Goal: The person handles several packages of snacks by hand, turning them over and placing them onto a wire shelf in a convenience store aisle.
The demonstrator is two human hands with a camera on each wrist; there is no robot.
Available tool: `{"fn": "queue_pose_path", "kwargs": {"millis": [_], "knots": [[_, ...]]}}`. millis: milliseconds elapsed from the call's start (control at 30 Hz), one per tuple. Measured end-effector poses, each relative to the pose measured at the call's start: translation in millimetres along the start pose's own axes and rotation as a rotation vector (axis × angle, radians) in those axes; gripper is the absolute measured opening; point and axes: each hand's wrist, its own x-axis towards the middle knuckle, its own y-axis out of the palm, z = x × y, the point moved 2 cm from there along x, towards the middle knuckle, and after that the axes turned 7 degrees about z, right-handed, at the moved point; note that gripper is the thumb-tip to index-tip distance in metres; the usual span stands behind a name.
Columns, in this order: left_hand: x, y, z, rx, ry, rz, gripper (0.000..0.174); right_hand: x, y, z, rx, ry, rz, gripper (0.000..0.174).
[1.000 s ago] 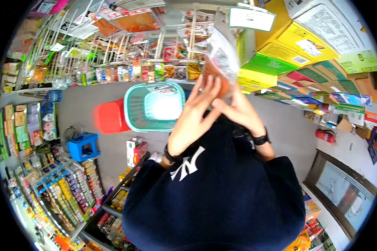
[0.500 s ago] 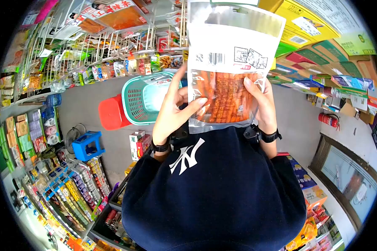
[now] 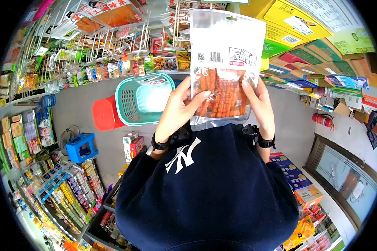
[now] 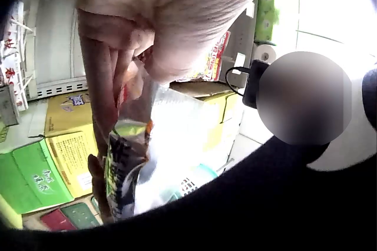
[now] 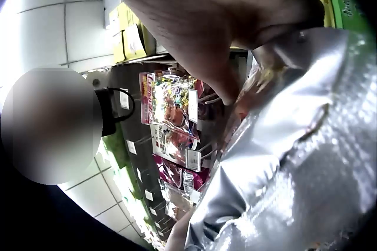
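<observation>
A snack pouch (image 3: pixel 227 35) stands up in front of the chest in the head view. Its upper part is white with a barcode and small pictures; through a clear window below show orange-red strips. My left hand (image 3: pixel 178 108) grips its left edge, thumb on the face towards me and fingers behind. On the opposite edge my right hand (image 3: pixel 262 106) holds it the same way. The left wrist view has the left hand (image 4: pixel 159 21) above the pouch's pale side. Silvery crinkled film of the pouch (image 5: pixel 283 174) fills much of the right wrist view, below the right hand (image 5: pixel 200 21).
On the floor to the left stand a teal basket (image 3: pixel 122 111) and a red container (image 3: pixel 105 113). Wire racks of snack packets (image 3: pixel 100 46) run along the far side. Stacked cartons (image 3: pixel 280 33) rise at the right. A blue stool (image 3: pixel 80 148) and a fire extinguisher (image 3: pixel 322 120) stand farther out.
The pouch was tilted and blurred near the cartons, then turned its printed face towards the head camera. Since then it has moved slightly farther from that camera, both hands still holding it.
</observation>
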Motion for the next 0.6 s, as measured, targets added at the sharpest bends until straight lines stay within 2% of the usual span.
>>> {"fn": "queue_pose_path", "kwargs": {"millis": [67,233,300,367,467,533,567,600], "knots": [[2,1,-4,-0.017,0.042,-0.008,0.039,-2,2,3,-0.001,-0.032,0.063,0.041],[5,8,-7,-0.06,0.131,-0.023,0.042,-13,8,14,0.06,-0.021,-0.036,0.044],[7,15,-8,0.013,0.219,-0.057,0.05,-13,10,12,0.087,-0.047,-0.056,0.044],[7,16,-9,-0.032,0.176,-0.032,0.054,-13,8,12,0.11,-0.079,-0.079,0.045],[6,15,-9,-0.068,0.134,0.002,0.06,-19,5,14,0.078,0.004,-0.07,0.047],[2,12,-9,-0.115,0.123,-0.023,0.06,-22,11,22,0.121,-0.04,0.025,0.053],[1,10,-10,-0.068,0.149,-0.032,0.059,-23,10,23,0.14,0.007,0.062,0.061],[0,8,-10,-0.066,0.149,-0.031,0.059,-22,11,21,0.142,0.006,0.062,0.061]]}}
